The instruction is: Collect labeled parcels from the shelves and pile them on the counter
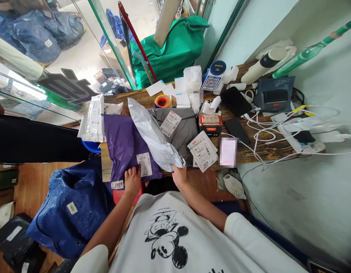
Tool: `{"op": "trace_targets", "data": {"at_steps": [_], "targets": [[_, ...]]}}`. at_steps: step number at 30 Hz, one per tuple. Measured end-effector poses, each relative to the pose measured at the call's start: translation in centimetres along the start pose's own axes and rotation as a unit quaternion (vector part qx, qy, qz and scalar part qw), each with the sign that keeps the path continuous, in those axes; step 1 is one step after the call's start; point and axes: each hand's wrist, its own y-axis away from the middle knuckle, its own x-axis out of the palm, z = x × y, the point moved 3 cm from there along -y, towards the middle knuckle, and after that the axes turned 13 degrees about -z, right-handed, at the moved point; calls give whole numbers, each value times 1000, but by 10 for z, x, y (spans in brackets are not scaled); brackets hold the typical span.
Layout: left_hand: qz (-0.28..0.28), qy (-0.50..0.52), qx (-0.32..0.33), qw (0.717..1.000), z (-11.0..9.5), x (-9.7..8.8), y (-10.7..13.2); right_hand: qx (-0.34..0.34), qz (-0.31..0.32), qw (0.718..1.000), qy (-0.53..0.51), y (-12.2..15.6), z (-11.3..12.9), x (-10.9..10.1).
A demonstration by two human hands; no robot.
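A purple mailer bag [117,138] with a white label lies on the left part of the wooden table, its near edge over the front. My left hand [132,182] rests on that edge, fingers on top and a little apart, beside a small "2009" sticker [117,184]. Closed on the near end of a pale grey-white mailer bag [152,138] is my right hand [179,175]. This bag slants across the purple one and a dark grey parcel [185,131] with a label. Printed labels [203,151], one reading 3029, lie right of my right hand.
An orange-black label printer [210,126], tape roll [163,101], phones [236,99], and tangled white cables [260,131] fill the table's right and back. White parcels [95,117] sit at its left end. A blue sack [70,208] stands on the floor left; glass panels border the back.
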Motion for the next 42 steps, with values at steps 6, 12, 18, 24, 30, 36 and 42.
{"op": "trace_targets", "data": {"at_steps": [6,12,18,24,30,36,42], "targets": [[4,16,0,1000,0,0,-3,-21,12,999,25,-2,-2,-1],[34,88,-32,995,-2,1,-8,-75,41,994,75,-7,-9,-5],[-5,415,-221,883,-6,-22,-37,-153,105,976,115,-3,-14,-9],[-30,549,-328,768,8,-60,-101,-258,266,913,168,-1,3,-8],[-15,369,-385,845,66,-61,-93,-250,239,922,174,-13,6,-5],[-162,103,-171,966,30,-93,-83,-130,77,983,101,-22,-7,-9],[-24,59,-55,996,-25,-69,-130,17,16,1000,8,-20,-5,-11]]}}
